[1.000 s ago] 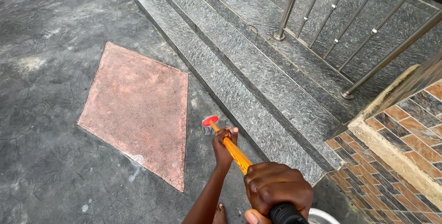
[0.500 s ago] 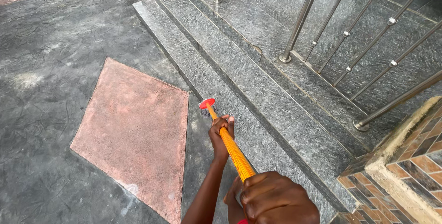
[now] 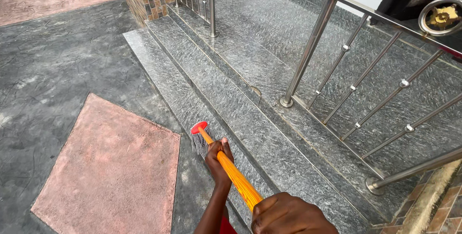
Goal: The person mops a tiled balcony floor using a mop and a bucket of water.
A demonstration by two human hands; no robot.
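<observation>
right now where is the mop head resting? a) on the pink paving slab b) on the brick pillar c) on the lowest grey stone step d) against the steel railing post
c: the mop head, with its red cap and grey strands, sits on the lowest grey step, apart from the pink slab and the railing post; the left hand and right hand grip the orange handle.
</observation>
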